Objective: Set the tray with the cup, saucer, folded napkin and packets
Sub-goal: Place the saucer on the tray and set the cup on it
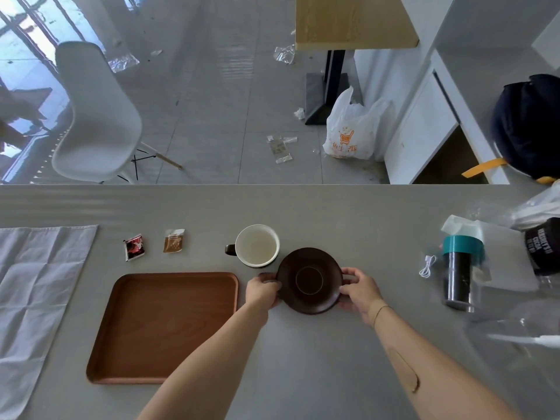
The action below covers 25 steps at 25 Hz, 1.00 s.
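A dark brown saucer (309,280) lies on the grey table, right of the empty brown wooden tray (163,325). My left hand (262,291) grips its left rim and my right hand (360,291) grips its right rim. Just behind the saucer stands a cup (257,245), white inside with a dark handle pointing left. A red and black packet (134,247) and a tan packet (174,241) lie behind the tray. A pale grey napkin (33,286) is spread out flat at the far left.
A dark tumbler with a teal lid (460,268), a white cable (428,266) and clear plastic bags (515,325) crowd the table's right side. Beyond the far table edge are a white chair (97,113) and a white shopping bag (353,128) on the floor.
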### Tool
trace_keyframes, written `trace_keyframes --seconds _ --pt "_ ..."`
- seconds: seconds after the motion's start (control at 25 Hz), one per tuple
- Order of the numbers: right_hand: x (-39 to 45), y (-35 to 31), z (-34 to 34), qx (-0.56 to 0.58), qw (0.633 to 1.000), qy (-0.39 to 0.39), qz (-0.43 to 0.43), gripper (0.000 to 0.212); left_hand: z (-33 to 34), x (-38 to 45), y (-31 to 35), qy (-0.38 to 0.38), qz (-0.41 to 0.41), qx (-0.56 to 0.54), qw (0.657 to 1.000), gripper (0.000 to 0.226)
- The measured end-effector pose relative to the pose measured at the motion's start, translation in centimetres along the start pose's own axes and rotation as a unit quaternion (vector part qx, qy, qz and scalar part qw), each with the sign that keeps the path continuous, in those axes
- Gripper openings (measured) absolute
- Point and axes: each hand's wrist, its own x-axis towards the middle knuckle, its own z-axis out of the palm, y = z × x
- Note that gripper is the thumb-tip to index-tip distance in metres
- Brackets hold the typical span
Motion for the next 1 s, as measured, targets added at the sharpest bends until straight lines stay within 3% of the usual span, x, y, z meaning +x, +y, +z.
trace_keyframes --seconds 0.24,0.52,1.0 --pt "-4.1 1.3 -0.8 0.032 0.998 -0.049 0.016 0.035 -2.8 -2.7 -1.2 -0.048 -0.01 -0.012 0.999 0.02" --pt "-9.5 4.1 0.3 0.036 0.993 -0.109 -0.002 0.03 -7.9 -6.4 -4.5 -0.041 -0.002 -0.016 0.999 0.019" --pt "-13.5 8.0 8.6 -0.01 0.991 -0.129 -0.018 0.017 -19.3 -8.1 -6.2 -0.045 0.005 0.005 0.999 0.015"
